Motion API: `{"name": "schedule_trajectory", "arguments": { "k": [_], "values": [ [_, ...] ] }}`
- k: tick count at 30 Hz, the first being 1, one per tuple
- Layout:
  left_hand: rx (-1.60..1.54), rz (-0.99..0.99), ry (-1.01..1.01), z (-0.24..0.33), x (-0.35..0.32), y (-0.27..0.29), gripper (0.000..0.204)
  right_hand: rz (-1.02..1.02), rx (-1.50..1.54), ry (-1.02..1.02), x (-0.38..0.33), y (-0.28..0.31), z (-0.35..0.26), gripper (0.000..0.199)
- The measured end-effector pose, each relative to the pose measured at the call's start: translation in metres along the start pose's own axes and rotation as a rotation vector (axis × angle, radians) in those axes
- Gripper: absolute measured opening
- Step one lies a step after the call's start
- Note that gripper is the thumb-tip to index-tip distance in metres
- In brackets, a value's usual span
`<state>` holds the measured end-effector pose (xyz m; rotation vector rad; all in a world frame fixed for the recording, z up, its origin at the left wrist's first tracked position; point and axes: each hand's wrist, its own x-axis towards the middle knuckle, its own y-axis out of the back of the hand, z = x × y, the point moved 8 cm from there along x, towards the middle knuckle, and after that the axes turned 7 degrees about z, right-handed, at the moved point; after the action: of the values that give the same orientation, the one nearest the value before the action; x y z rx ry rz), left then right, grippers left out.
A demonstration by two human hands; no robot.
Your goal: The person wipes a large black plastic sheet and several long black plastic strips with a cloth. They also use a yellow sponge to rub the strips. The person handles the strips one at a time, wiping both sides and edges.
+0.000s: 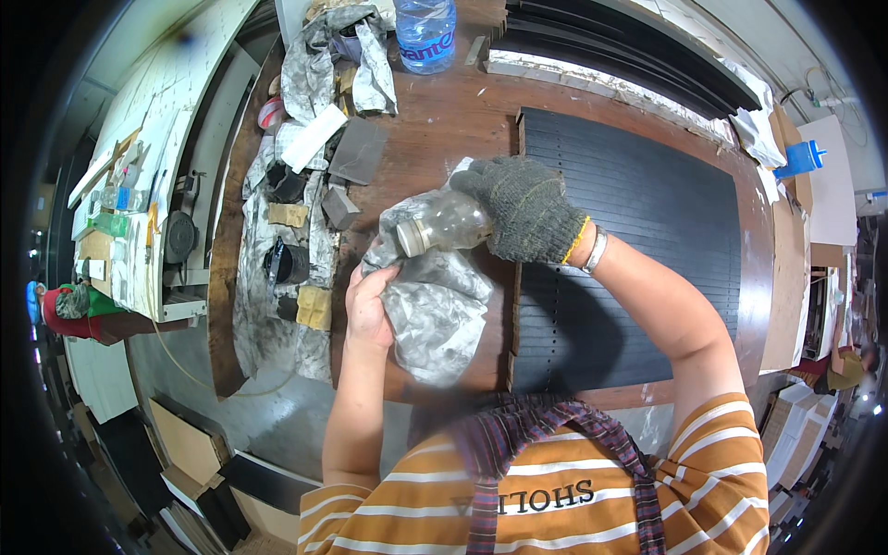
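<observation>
Clear plastic bottle [444, 227], tipped mouth-down over grey stained rag [435, 301], above the brown table [444, 120]. Gloved right hand [523, 208] wraps the bottle; bare left hand [368, 305] bunches the rag. Best: tilt slowly, keep rag cupped under mouth.

A clear plastic water bottle [425, 32] stands at the far edge of the tabletop [444, 120], and a blue label [427, 39] goes around its middle. A smaller clear bottle [444, 227] with no label lies tilted in the gloved right hand [523, 208]. At the far right sits a blue plastic container [801, 157].
</observation>
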<state>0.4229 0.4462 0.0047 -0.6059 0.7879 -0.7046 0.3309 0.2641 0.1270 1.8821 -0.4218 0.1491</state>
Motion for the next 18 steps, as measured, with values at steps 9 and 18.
{"name": "schedule_trajectory", "arguments": {
  "k": [9, 18],
  "values": [
    [0.012, 0.072, -0.037, 0.004, -0.011, 0.013, 0.051, 0.066, -0.167, 0.094, -0.006, 0.004, 0.004, 0.039],
    [-0.010, 0.085, -0.023, 0.002, -0.015, 0.014, 0.050, 0.063, -0.259, 0.100, -0.005, 0.002, 0.015, 0.039]
  ]
}}
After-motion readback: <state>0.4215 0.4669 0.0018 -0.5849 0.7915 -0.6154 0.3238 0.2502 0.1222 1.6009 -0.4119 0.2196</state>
